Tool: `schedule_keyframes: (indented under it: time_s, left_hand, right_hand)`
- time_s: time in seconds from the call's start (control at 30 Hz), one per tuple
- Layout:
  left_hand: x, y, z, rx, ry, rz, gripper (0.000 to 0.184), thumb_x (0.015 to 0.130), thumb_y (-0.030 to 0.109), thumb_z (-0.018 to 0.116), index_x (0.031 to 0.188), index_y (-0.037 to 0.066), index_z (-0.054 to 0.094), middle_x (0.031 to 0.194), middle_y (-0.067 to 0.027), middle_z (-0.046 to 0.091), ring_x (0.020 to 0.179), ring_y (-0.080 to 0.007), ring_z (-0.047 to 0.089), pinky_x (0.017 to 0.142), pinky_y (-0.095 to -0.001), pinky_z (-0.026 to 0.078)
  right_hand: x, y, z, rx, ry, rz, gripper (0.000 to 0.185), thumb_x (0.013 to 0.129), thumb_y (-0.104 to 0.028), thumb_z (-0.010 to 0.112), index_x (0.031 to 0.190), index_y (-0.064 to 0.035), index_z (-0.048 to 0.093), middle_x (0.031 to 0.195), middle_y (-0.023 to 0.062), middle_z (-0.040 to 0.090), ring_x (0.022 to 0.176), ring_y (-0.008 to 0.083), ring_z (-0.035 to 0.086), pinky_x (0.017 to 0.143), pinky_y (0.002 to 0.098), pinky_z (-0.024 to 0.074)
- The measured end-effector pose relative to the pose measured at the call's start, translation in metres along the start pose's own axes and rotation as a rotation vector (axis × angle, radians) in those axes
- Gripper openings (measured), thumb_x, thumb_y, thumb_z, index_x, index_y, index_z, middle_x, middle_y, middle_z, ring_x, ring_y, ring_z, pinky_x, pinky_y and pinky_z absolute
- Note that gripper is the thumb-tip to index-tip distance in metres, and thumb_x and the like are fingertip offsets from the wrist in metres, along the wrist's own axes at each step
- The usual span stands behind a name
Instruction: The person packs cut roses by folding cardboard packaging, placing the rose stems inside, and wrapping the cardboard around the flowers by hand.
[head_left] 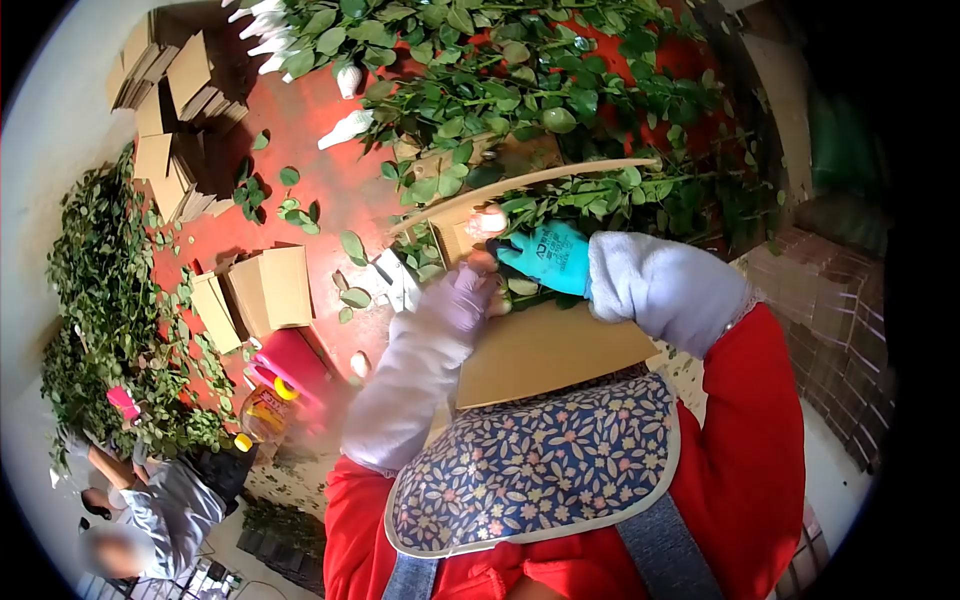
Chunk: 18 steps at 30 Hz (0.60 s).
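At frame centre: left hand (470, 298), right hand (545, 258), fingers curled beside rose blooms (487, 221); hold I cannot tell; best kept light.

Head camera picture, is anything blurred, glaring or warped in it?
Head view: lens distortion curves the scene within black corners; same view: bright light nearly washes out a white wrap, and a blur patch covers the lower-left person's head, while the gloved right hand looks fairly sharp.
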<state>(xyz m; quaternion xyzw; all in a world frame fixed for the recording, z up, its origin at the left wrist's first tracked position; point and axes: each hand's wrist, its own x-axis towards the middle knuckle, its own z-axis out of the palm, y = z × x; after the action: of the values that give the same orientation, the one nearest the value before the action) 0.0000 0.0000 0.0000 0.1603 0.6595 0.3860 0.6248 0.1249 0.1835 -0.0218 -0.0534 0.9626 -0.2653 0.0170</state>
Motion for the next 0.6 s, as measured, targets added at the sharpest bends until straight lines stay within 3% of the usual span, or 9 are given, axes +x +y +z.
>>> schedule_keyframes:
  time_s: [0.07,0.23,0.37,0.43,0.47,0.53,0.57,0.6]
  left_hand:
    - [0.001,0.002,0.003,-0.160,0.052,0.027,0.044,0.079,0.024,0.072,0.120,0.021,0.059,0.129,-0.0059,0.057,0.092,-0.0212,0.067,0.072,-0.0318,0.057]
    - [0.012,-0.026,0.000,-0.251,0.056,0.036,0.038,0.079,0.019,0.067,0.116,0.027,0.061,0.134,0.0012,0.054,0.093,-0.0194,0.066,0.072,-0.0331,0.057]
    - [0.021,-0.038,0.003,-0.167,0.035,0.146,0.037,0.079,0.020,0.066,0.115,0.027,0.062,0.136,-0.0006,0.051,0.091,-0.0215,0.066,0.072,-0.0352,0.057]
    - [0.017,-0.031,0.002,-0.232,0.044,0.169,0.036,0.079,0.021,0.065,0.115,0.027,0.062,0.134,-0.0018,0.052,0.090,-0.0221,0.066,0.072,-0.0356,0.056]
    - [0.012,-0.025,-0.003,0.373,0.158,0.435,0.034,0.081,0.023,0.064,0.115,0.027,0.062,0.129,-0.0036,0.054,0.089,-0.0225,0.066,0.069,-0.0357,0.056]
    - [0.006,-0.014,-0.004,0.807,0.233,0.580,0.029,0.085,0.026,0.061,0.114,0.026,0.062,0.115,-0.0061,0.059,0.085,-0.0224,0.066,0.062,-0.0357,0.054]
    - [0.003,-0.008,-0.004,1.013,0.296,0.653,0.027,0.087,0.028,0.059,0.114,0.026,0.062,0.109,-0.0074,0.061,0.083,-0.0224,0.066,0.058,-0.0357,0.053]
    - [0.005,-0.007,-0.002,0.982,0.192,0.436,0.027,0.088,0.029,0.057,0.114,0.027,0.061,0.104,-0.0073,0.061,0.082,-0.0226,0.066,0.058,-0.0369,0.052]
  right_hand:
    - [-0.008,0.005,0.007,-0.226,-0.138,0.004,0.046,0.088,-0.015,0.048,0.134,-0.0131,0.045,0.109,0.0106,0.058,0.058,0.0252,0.060,0.046,0.0374,0.0486]
    - [0.003,-0.011,-0.015,-0.287,-0.077,0.006,0.043,0.087,-0.018,0.051,0.130,-0.0145,0.050,0.106,0.0078,0.059,0.056,0.0237,0.059,0.047,0.0369,0.0465]
    - [0.002,-0.031,-0.055,-0.326,-0.068,0.077,0.036,0.087,-0.031,0.057,0.122,-0.0202,0.056,0.091,0.0022,0.060,0.068,0.0226,0.060,0.055,0.0386,0.0456]
    - [0.000,-0.032,-0.067,-0.274,-0.107,0.078,0.038,0.086,-0.027,0.053,0.121,-0.0133,0.054,0.106,0.0075,0.057,0.082,0.0238,0.062,0.061,0.0413,0.0480]
    - [0.000,-0.031,-0.062,-0.275,-0.125,0.062,0.038,0.086,-0.027,0.053,0.121,-0.0133,0.054,0.106,0.0075,0.057,0.082,0.0238,0.062,0.061,0.0413,0.0480]
    - [0.004,-0.027,-0.037,-0.392,-0.268,0.231,0.031,0.086,-0.032,0.057,0.113,-0.0173,0.057,0.103,0.0046,0.057,0.072,0.0256,0.061,0.059,0.0395,0.0481]
    - [0.008,-0.025,-0.032,-0.411,-0.380,0.230,0.030,0.085,-0.032,0.058,0.111,-0.0167,0.055,0.110,0.0069,0.054,0.075,0.0279,0.062,0.062,0.0410,0.0489]
    - [0.010,-0.019,-0.025,-0.432,-0.333,0.159,0.031,0.084,-0.030,0.058,0.112,-0.0173,0.054,0.110,0.0073,0.054,0.076,0.0285,0.062,0.063,0.0415,0.0492]
